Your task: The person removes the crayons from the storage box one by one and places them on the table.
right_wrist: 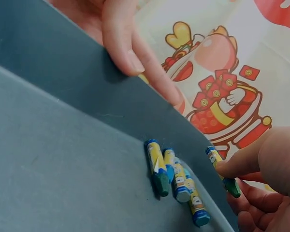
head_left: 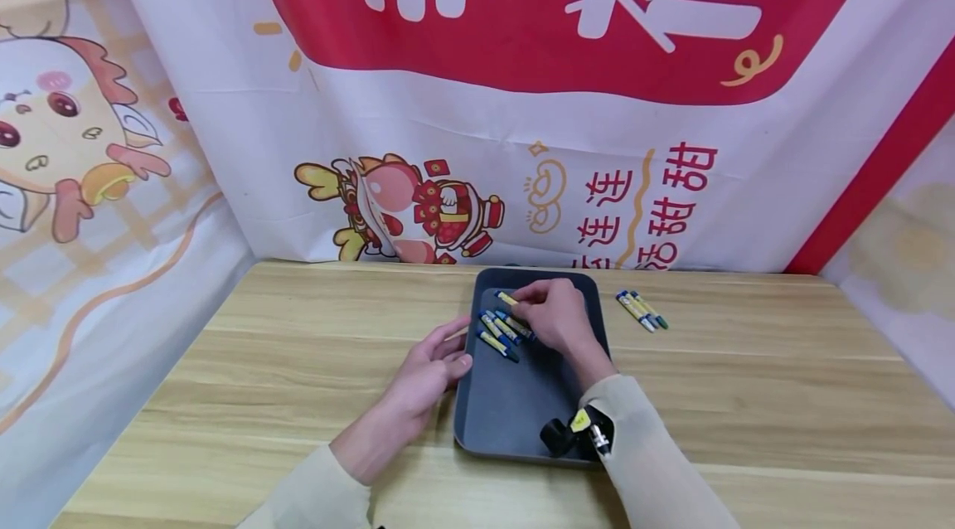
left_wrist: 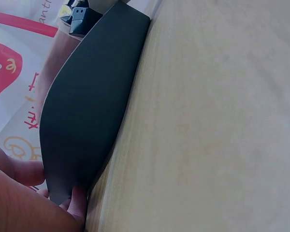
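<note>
Both hands work at the dark tray [head_left: 522,421] on the wooden table [head_left: 298,363]. Right hand [head_left: 555,317] reaches over the tray's far half, pinching one crayon [right_wrist: 223,170] between fingertips. Left hand [head_left: 429,367] rests relaxed against the tray's left rim, grasping nothing. Several crayons [head_left: 500,330] lie inside the tray; more loose crayons [head_left: 642,310] lie on the table right of it.

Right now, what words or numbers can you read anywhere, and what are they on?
"连连" in red on the white banner behind the table, right of the cartoon dragon.
"甜甜" in red beside it, running downward.
Big white characters on the banner's red panel: cut off at the top, unreadable.
Crayon wrappers in the dark tray, under the right hand: print too small and blurred.
Crayons on the table: likewise unreadable.
</note>
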Tool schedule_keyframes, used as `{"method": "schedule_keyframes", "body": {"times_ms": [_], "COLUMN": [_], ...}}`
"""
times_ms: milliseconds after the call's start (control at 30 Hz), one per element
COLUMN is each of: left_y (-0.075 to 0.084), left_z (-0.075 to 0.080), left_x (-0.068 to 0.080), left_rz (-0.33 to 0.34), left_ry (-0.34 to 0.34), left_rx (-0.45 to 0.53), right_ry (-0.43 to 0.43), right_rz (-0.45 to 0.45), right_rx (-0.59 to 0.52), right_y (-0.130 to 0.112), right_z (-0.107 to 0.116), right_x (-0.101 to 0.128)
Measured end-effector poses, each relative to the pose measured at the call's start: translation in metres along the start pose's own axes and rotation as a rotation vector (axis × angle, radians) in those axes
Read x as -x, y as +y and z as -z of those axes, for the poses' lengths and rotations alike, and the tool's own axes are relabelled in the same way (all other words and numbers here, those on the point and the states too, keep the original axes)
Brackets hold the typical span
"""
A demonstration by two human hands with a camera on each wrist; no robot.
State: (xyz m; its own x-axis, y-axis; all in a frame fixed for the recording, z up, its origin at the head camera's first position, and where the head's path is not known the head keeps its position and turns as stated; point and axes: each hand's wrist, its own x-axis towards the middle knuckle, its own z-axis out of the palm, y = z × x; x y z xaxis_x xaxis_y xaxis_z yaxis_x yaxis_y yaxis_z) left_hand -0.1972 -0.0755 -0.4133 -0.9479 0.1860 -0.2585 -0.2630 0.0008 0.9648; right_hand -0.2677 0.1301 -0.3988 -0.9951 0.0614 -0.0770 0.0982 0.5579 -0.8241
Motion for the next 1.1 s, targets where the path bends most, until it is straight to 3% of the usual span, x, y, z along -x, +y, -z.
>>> {"method": "schedule_keyframes", "body": {"times_ms": [1100], "left_y": [-0.001], "left_z": [0.002], "left_x": [-0.002], "left_rz": [0.028], "left_ry": [0.015], "left_rx": [-0.014], "right_ry": [0.07], "right_rz": [0.089], "right_rx": [-0.024], "right_y": [-0.002], "right_z": [0.016], "right_x": [0.005]}}
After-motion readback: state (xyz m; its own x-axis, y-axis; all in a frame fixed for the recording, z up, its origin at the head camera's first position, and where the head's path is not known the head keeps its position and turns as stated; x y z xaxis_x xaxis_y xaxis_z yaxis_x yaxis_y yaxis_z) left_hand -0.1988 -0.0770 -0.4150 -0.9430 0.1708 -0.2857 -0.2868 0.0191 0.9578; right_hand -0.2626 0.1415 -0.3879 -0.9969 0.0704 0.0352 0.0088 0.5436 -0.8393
